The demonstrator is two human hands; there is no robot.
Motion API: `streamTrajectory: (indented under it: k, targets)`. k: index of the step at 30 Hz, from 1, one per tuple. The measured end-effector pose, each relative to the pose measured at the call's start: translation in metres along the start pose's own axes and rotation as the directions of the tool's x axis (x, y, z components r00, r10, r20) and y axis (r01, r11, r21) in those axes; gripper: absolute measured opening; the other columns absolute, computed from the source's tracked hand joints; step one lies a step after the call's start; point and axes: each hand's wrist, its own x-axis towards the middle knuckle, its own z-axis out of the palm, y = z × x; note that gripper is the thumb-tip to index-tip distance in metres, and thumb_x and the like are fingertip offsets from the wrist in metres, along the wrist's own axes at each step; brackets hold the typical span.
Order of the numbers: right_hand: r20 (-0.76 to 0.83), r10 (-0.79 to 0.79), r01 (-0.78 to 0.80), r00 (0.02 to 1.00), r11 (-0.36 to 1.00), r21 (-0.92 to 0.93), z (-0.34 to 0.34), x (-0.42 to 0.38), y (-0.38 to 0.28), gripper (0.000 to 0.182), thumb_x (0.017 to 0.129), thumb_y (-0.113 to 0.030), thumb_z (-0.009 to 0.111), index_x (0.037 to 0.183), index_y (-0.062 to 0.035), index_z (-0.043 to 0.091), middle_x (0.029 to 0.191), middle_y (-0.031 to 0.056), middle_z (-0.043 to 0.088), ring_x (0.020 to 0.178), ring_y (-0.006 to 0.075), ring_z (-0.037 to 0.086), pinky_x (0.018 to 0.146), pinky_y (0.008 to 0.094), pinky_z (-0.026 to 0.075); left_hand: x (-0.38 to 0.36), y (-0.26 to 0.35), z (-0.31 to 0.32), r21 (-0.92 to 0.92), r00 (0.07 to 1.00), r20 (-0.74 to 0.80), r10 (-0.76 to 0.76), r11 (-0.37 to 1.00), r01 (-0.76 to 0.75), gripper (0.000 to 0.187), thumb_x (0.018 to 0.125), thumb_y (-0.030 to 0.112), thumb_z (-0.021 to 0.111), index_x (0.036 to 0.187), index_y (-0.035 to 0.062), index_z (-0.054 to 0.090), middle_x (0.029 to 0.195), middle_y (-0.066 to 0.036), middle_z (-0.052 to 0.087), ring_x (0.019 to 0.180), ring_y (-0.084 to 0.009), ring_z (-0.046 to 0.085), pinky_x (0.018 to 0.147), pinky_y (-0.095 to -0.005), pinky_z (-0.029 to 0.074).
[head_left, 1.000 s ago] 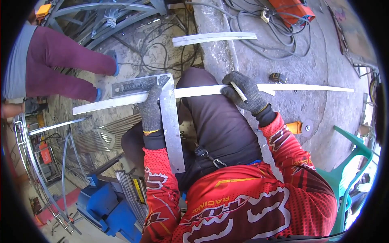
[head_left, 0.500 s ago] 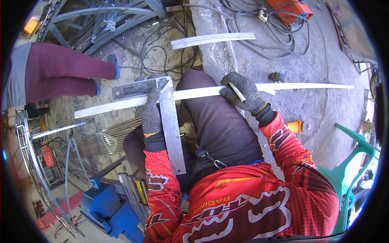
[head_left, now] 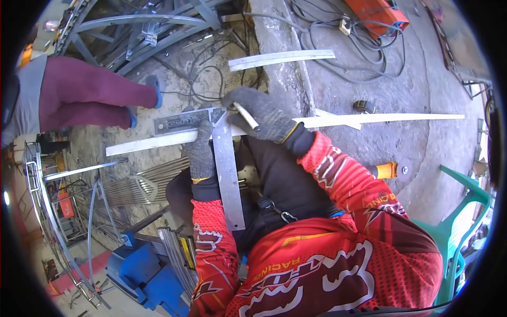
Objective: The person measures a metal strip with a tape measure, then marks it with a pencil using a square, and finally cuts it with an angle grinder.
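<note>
Head view: pale strip point(head_left: 153, 143) clamped in left hand point(head_left: 201, 154), beneath right hand point(head_left: 266, 113) closed around white stick point(head_left: 245, 115).

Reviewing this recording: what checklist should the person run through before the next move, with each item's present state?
1. Left hand gripping the long strip beside the square: ok.
2. Square's blade lying across the strip: ok.
3. Square's handle flush with the strip's edge: cannot tell, fingers cover part.
4. White marker in right hand: ok.
5. Marker tip on the strip: cannot tell.
6. Yellow grinder apart from both hands: ok.
</note>
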Motion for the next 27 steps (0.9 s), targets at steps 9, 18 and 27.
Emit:
streamTrajectory:
  k: [9,18,27]
  targets:
    - [0.075,0.214,-0.221,0.974,0.969,0.106,0.006,0.004,0.004,0.037,0.092,-0.023,0.076,0.123,-0.0052,0.068,0.115,0.0175,0.071,0.106,0.0364,0.070,0.093,0.0430,0.056,0.002,-0.007,-0.004,0.024,0.997,-0.037,0.064,0.998,-0.064,0.060,0.092,0.015,0.079,0.142,0.0011,0.050,0.130,-0.012,0.063,0.116,-0.0224,0.062,0.102,-0.0377,0.052]
    - [0.161,0.179,-0.207,0.971,0.962,0.176,0.013,0.004,0.016,0.038,0.090,-0.015,0.075,0.126,-0.0047,0.069,0.122,0.0172,0.072,0.112,0.0283,0.071,0.095,0.0400,0.056,0.008,-0.017,-0.019,-0.010,0.999,-0.038,0.000,1.000,0.000,0.058,0.093,0.013,0.078,0.143,0.0009,0.051,0.130,-0.013,0.063,0.116,-0.0228,0.062,0.103,-0.0373,0.052]
    - [0.116,0.152,-0.168,0.982,0.976,0.140,0.010,0.005,0.009,0.038,0.088,-0.013,0.075,0.125,-0.0046,0.070,0.118,0.0179,0.074,0.109,0.0329,0.072,0.094,0.0406,0.056,-0.001,-0.010,-0.008,-0.062,0.994,-0.084,-0.064,0.996,0.059,0.051,0.094,0.014,0.077,0.138,0.0009,0.056,0.126,-0.011,0.065,0.109,-0.0207,0.064,0.096,-0.0367,0.055]
